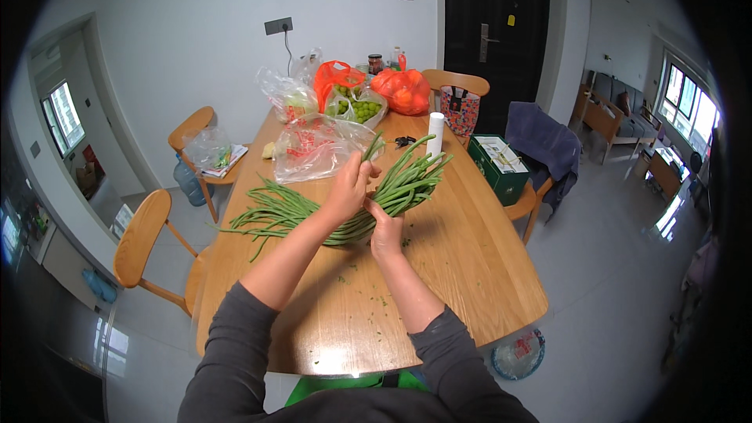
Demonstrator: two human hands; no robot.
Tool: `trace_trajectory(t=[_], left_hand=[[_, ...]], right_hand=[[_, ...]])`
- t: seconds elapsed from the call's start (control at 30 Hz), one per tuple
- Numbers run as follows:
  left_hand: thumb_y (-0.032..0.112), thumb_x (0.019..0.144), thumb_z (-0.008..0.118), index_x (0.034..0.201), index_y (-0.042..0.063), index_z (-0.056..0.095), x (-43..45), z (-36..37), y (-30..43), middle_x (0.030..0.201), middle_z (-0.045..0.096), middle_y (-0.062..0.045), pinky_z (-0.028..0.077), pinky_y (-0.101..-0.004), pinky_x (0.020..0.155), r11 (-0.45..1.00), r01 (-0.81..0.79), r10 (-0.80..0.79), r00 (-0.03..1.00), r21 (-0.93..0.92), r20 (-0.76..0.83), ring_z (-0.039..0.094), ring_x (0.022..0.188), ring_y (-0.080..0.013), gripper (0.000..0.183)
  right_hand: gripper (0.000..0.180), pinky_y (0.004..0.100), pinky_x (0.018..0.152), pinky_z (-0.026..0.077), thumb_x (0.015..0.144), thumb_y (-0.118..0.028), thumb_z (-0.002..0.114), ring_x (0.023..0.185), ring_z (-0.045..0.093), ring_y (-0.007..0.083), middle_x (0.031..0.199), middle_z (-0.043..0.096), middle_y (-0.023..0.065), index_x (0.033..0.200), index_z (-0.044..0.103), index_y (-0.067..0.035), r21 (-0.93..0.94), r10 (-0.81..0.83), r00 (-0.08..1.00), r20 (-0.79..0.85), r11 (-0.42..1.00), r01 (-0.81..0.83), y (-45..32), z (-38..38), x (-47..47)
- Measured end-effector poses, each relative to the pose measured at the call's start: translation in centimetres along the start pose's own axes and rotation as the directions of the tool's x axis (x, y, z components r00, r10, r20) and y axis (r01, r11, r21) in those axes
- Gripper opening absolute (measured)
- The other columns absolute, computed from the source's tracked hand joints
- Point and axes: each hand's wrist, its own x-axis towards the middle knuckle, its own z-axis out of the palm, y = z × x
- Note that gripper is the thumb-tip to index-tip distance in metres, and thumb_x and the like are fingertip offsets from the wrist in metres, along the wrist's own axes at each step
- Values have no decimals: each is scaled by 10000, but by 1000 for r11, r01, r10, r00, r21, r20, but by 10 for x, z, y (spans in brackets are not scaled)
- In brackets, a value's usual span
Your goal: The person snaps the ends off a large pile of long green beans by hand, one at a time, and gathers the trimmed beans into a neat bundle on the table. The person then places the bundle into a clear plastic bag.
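A large bundle of long green beans (288, 211) lies across the middle of the wooden table (470, 270), its right part lifted off the tabletop. My right hand (388, 232) grips the bundle around its middle, thumb on top. Just above and to the left of it, my left hand (351, 185) has its fingers curled around a few bean strands, whose ends stick up past the fingers. Both hands are close together at the bundle. A clear plastic bag with red print (314, 147) lies behind the beans. Small green scraps (379, 301) are scattered on the near tabletop.
Green grapes in a bag (358, 110), a red bag of round fruit (402, 91) and jars (375, 63) stand at the far end. A white cylinder (435, 135) stands behind the bean tips, near keys (405, 141). Chairs (141, 238) flank the table; a lined bin (518, 354) is on the floor.
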Motion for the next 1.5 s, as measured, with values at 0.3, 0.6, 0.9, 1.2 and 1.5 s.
trace_trajectory(t=[0.3, 0.6, 0.9, 1.2, 1.5], left_hand=[[180, 950, 484, 887, -15, 510, 27, 1, 22, 780, 599, -209, 454, -382, 664, 994, 105, -101, 988, -24, 112, 578, 697, -308, 206], [174, 949, 455, 924, 6, 420, 27, 2, 14, 778, 563, -289, 409, -504, 636, 952, 271, -278, 960, 143, 31, 549, 789, -478, 173], [217, 976, 453, 934, 13, 438, 0, -3, -6, 835, 563, -203, 434, -400, 622, 972, -4, -52, 971, 233, 232, 555, 731, -348, 209], [227, 952, 542, 1091, 34, 552, -10, 4, -11, 816, 515, 32, 416, -221, 611, 904, 295, -212, 938, -308, 275, 476, 716, -52, 238], [203, 943, 502, 954, 5, 509, -8, 12, -7, 841, 570, -114, 459, -341, 660, 846, 386, -395, 917, -368, 54, 573, 748, -202, 199]], right_hand=[[351, 290, 822, 458, 769, 65, 609, 921, 566, 140, 1014, 595, 22, 1107, 549, -8, -127, 16, 995, 103, 992, -3, -12, 9, -9], [228, 285, 809, 471, 780, 56, 619, 875, 591, 150, 944, 616, 48, 999, 582, 6, -90, 17, 999, 29, 996, -14, -9, 8, -6], [225, 283, 797, 478, 776, 65, 609, 864, 593, 146, 955, 612, 45, 992, 581, 11, 56, -14, 998, -53, 998, 17, -1, 3, 0], [262, 275, 812, 478, 785, 65, 597, 894, 592, 136, 991, 605, 43, 1041, 577, 16, 54, 22, 998, -62, 998, -18, -10, 11, -3], [299, 287, 825, 481, 810, 54, 572, 949, 581, 145, 1070, 590, 56, 1109, 557, 38, -28, 44, 998, 50, 999, -42, -7, 1, 0]])
